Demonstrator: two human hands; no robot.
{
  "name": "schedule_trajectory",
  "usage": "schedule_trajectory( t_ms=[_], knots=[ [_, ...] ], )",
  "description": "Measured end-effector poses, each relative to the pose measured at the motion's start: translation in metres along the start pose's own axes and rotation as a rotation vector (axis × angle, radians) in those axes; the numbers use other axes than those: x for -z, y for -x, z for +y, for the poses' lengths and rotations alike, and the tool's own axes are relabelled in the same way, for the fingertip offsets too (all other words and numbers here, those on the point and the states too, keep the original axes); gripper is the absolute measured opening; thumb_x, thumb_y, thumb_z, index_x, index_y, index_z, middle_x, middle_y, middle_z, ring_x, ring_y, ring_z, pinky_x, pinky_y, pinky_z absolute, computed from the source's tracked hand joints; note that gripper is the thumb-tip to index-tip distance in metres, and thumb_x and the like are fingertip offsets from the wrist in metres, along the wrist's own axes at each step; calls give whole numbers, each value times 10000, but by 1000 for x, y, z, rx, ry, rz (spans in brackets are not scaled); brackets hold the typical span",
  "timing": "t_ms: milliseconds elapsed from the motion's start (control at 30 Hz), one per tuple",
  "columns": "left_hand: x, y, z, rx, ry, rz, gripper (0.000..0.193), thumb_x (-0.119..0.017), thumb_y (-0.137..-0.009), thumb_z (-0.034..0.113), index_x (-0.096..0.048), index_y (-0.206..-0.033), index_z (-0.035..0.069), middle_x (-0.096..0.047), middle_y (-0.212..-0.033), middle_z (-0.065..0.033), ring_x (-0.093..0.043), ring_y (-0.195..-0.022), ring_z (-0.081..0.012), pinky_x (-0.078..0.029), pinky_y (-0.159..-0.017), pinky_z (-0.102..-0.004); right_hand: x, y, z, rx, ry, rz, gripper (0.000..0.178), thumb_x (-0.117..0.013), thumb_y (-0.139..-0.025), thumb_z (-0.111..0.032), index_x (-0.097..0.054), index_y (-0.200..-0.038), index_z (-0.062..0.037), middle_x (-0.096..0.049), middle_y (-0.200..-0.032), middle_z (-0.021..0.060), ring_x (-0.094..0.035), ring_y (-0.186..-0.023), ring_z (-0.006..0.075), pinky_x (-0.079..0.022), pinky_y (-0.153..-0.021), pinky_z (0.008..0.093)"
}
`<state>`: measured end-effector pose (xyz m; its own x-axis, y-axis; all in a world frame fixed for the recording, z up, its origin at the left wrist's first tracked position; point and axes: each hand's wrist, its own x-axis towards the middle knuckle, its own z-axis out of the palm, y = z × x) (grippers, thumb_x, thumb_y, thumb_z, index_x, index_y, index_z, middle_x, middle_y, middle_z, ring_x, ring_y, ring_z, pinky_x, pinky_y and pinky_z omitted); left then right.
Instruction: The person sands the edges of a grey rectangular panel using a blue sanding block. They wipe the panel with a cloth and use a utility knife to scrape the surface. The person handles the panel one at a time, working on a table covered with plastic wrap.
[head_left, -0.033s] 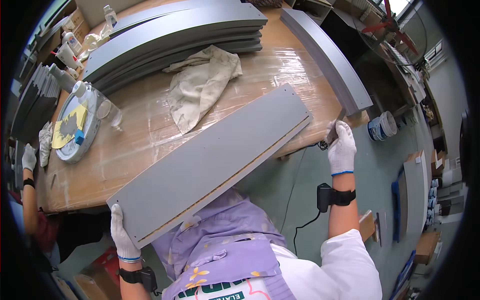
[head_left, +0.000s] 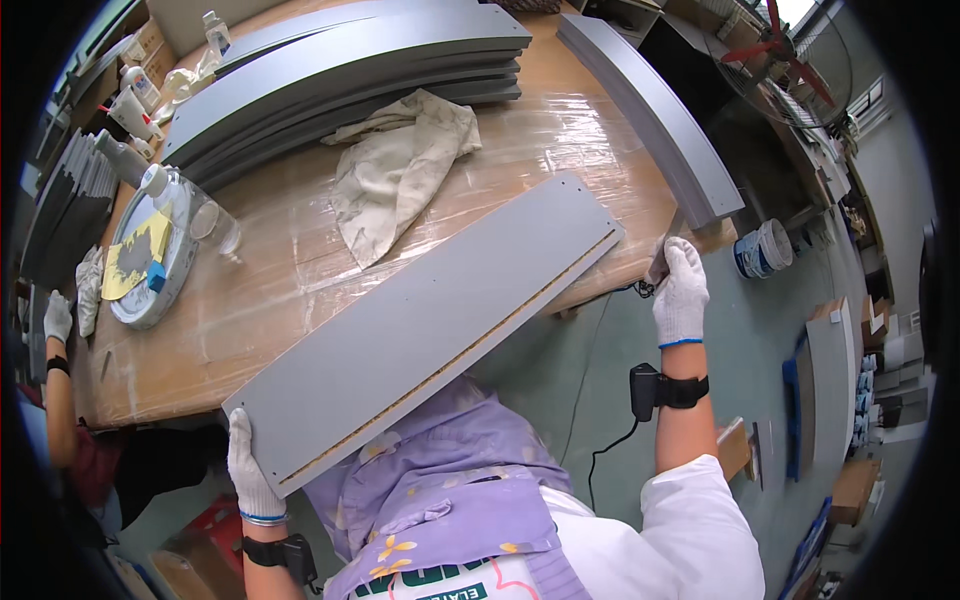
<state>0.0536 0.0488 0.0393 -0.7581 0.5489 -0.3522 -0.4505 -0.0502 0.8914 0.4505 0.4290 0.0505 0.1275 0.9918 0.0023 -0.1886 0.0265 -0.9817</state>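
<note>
**Gloved hands steady a long grey board at the bench edge**

Gripping the near corner of a long grey board, the left hand, in a white glove, is curled shut around the panel's end at the lower left of the frame. The board runs on a slant from there up to the centre right, lying across the front edge of a wooden workbench wrapped in clear film, with its near long edge showing a pale raw core. At centre right the right hand, also gloved in white, is closed around a small tool held just beside the board's far end; what kind of tool it is cannot be made out. A black band sits on that wrist with a cord hanging from it.

A crumpled cloth lies on the bench above the board. Beyond it, at the top of the frame, is a stack of grey panels, and another stack runs down the upper right. A round tin and a clear bottle stand at the left. At the far left edge, another person's gloved hand is visible. A small bucket stands on the floor at right.
</note>
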Motion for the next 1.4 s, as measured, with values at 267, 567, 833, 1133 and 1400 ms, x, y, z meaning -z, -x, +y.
schedule_trajectory(
  t_ms=[267,567,833,1133,1400],
  knots=[
    [-1,3,-21,197,273,10,435,-521,-979,424,-522,-1281,110,-603,-1168,-66,-593,-1078,-208,-504,-915,-378,-56,2,20,439,1000,-245,232,-593,-928,-185,-614,-1073,-5,-655,-900,163,-654,-827,277,-519,-746,407],
    [-20,29,-19,331,375,97,622,-450,-939,600,-489,-1307,101,-611,-1185,-113,-667,-984,-303,-617,-712,-473,-183,146,37,993,1360,-748,61,-554,-766,-99,-506,-800,-83,-523,-777,83,-590,-697,209,-516,-548,327],
    [3,39,-35,372,484,-17,632,-459,-948,568,-476,-1306,47,-625,-1152,-201,-680,-921,-353,-626,-660,-477,-195,100,11,618,1020,-604,83,-569,-853,-81,-558,-931,-56,-581,-885,162,-631,-787,351,-528,-669,442],
    [0,34,-39,355,306,45,454,-477,-984,414,-521,-1199,16,-676,-974,-213,-698,-761,-348,-618,-599,-457,-114,-36,24,392,1483,-193,255,-534,-914,-186,-564,-1146,-86,-585,-1072,184,-619,-986,378,-513,-825,495],
    [0,35,-34,335,248,98,426,-502,-975,390,-523,-1182,18,-672,-977,-198,-691,-747,-348,-610,-561,-450,-107,-40,28,515,1398,-362,374,-540,-896,-163,-543,-1264,-99,-578,-1058,177,-628,-901,378,-525,-777,475]
  ],
)
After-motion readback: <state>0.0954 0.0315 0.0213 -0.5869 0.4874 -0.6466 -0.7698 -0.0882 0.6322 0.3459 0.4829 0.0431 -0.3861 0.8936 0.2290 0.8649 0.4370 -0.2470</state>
